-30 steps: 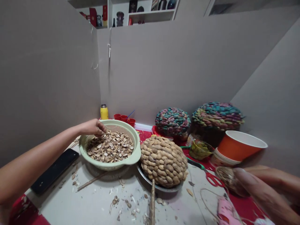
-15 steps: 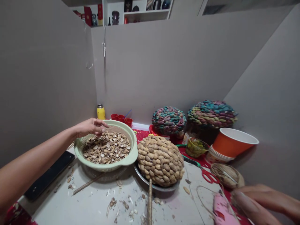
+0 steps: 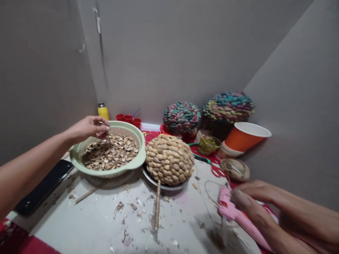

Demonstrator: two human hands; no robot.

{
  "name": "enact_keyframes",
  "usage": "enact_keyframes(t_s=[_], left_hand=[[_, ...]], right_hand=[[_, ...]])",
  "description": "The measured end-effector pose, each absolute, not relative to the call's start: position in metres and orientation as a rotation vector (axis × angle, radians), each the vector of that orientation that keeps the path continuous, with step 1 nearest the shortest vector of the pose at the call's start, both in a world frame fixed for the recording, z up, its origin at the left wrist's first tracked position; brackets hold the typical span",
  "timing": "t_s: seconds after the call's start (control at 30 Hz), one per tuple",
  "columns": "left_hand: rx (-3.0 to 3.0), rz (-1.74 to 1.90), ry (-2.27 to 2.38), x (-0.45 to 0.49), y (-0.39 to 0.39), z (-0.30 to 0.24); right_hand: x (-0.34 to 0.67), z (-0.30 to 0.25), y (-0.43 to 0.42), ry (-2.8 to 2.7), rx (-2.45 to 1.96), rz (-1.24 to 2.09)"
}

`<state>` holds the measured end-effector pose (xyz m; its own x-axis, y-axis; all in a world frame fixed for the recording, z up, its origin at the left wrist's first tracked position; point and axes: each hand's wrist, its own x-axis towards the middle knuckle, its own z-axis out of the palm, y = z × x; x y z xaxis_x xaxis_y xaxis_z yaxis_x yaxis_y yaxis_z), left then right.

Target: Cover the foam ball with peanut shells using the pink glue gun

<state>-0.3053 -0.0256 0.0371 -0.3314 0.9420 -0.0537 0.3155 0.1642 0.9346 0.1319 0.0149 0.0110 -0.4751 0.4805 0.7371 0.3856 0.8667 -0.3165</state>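
Observation:
My left hand (image 3: 92, 128) hovers above the left side of a pale green colander (image 3: 141, 155) filled with peanut shells (image 3: 112, 153). Its fingertips are drawn together in a pinch; what they hold, if anything, is too small to name. On the right, my right hand (image 3: 259, 201) reaches over a pink glue gun (image 3: 229, 208) lying at the table's edge. Thumb and fingers are apart, blurred, and the thumb overlaps the gun's back end. A dome covered with whole peanuts (image 3: 171, 160) rests in a metal bowl (image 3: 155, 182) between the hands.
Sticks (image 3: 157, 208) and shell bits lie on the white table (image 3: 92, 225). Red-handled scissors (image 3: 218, 171), a twine coil (image 3: 235, 169) and an orange paper tub (image 3: 242, 139) are at the right. Two coloured domes (image 3: 182, 116) stand behind; a dark phone-like slab (image 3: 42, 190) lies left.
The view has tipped downward and shifted right. My right hand has come closer to the glue gun and now overlaps it. My left hand stays over the colander, with its fingertips closer together.

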Motion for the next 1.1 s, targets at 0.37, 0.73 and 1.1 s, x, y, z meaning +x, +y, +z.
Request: enact_keyframes(t_s=[0.37, 0.73, 1.1], left_hand=[[1.312, 1.367, 1.378, -0.177, -0.056, 0.060], [1.033, 1.288, 1.151, -0.134, -0.069, 0.021], [0.984, 1.217, 0.877, -0.096, -0.063, 0.010]], right_hand=[[0.127, 0.016, -0.014, -2.176, -0.564, 0.302], [0.132, -0.008, -0.029, -2.122, -0.649, 0.579], [0.092, -0.007, -0.031, -2.088, -0.386, 0.516]])
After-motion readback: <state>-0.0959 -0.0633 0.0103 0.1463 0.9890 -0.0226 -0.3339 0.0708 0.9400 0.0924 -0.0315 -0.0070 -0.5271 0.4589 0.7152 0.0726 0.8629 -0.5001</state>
